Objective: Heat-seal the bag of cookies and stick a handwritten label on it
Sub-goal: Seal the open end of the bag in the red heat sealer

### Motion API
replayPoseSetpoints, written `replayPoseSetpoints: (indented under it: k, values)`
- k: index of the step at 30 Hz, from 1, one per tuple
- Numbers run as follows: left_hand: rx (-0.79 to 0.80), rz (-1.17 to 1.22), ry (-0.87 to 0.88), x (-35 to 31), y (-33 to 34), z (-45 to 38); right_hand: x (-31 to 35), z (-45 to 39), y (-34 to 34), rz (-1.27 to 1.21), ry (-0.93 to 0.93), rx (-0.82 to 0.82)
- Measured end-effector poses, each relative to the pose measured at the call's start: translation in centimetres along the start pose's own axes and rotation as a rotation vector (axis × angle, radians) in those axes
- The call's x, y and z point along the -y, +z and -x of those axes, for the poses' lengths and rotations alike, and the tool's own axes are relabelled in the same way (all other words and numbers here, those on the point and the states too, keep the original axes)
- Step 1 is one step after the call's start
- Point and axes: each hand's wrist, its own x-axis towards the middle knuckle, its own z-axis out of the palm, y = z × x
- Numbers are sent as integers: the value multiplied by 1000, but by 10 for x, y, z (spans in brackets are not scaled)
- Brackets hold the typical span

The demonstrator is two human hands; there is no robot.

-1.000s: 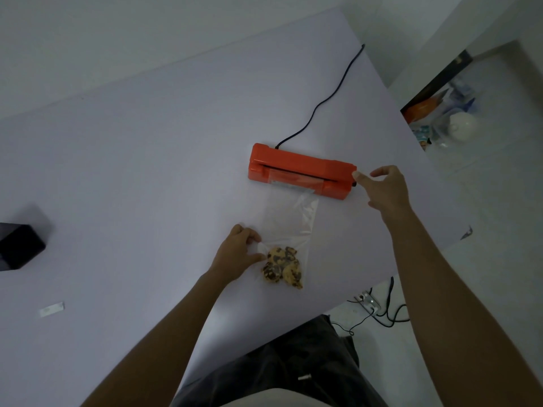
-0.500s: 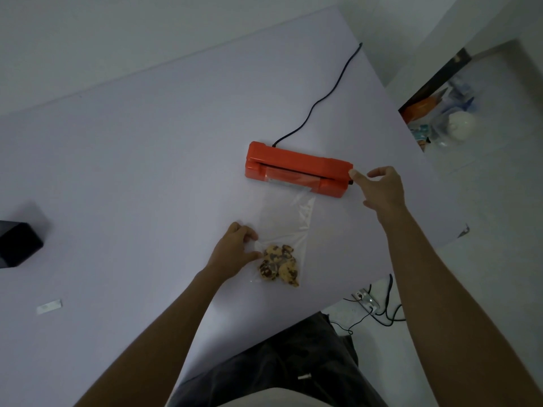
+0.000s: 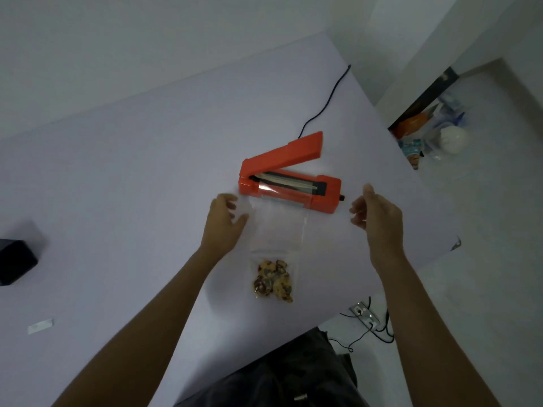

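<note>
The orange heat sealer [image 3: 289,183] is sitting near the middle of the pale surface [image 3: 132,186] with its lid standing raised at an angle, hinged at its nine o'clock end, so the dark sealing strip is showing. The clear bag [image 3: 276,245] is lying flat at six o'clock from the sealer, its open mouth resting across the sealing strip, and the cookies [image 3: 273,282] are bunched in the bag's far bottom end, nearest the person.

The left hand [image 3: 224,223] is reaching in at the bag's nine o'clock edge, just beside the sealer's hinge end, with loosely curled fingers [image 3: 235,205]; whether they are pinching the film or only touching it cannot be told, since the plastic is nearly invisible there. The right hand [image 3: 377,215] is hovering at three o'clock from the sealer, apart from it and from the bag, its fingers relaxed and grasping nothing.

The sealing step appears to be in hand. Whether a seam is already formed cannot be read from the film. If it is, the next move is drawing the bag's mouth off the strip; if not, pressing the lid down. A small white slip [image 3: 41,326], possibly the label, is lying well away at eight o'clock, and a black box [image 3: 16,261] at nine o'clock.
</note>
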Motion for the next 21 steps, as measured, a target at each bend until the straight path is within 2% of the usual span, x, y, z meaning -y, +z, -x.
replayPoseSetpoints:
  k: [3,8,13,16,21]
  values:
    - [-4,104,59,-21,-8,-29,-23,-1,9,11,127,63]
    - [210,12,136,-42,-16,-70,-53,-8,40,94,329,170]
    - [287,-128,191,-46,-24,-88,-50,-10,64,83,344,259]
    - [341,-113,153,-51,-32,-88,-47,-11,71,55,323,284]
    - [340,-71,94,-53,-37,-89,-44,-6,77,-9,305,291]
